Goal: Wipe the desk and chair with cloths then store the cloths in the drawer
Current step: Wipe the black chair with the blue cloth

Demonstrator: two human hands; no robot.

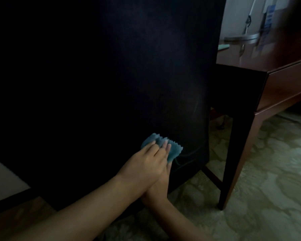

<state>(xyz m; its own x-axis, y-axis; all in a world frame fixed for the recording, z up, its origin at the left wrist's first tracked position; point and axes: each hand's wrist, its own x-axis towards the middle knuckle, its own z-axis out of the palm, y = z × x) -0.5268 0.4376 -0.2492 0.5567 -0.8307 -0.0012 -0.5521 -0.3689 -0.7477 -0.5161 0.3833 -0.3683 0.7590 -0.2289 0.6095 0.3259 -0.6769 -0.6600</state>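
Currently mid-wipe, low on the back of the dark chair (102, 84). Going left to right: chair back fills most of the view, pale floor patch at far left edge. Left hand (146, 160) lies flat, fingers straight, pressing the blue cloth (170, 147) against the lower right part of the chair back. Right hand (159, 184) sits underneath the left, mostly hidden; can't tell if it's gripping anything or just backing the left. Only one cloth visible. Further right, chair leg (236, 153), then the reddish desk (285, 84) with its drawer front closed; blurry items on top, not readable.

Risks, my read:
- Cloth is held by palm pressure only, not pinched, so it's likely to bunch or slip off near the chair's bottom edge and drop on the carpet (268, 188).
- Lighting is poor and the fabric is dark, so missed patches are easy.
- Desk state unknown; drawer still to open for storage.
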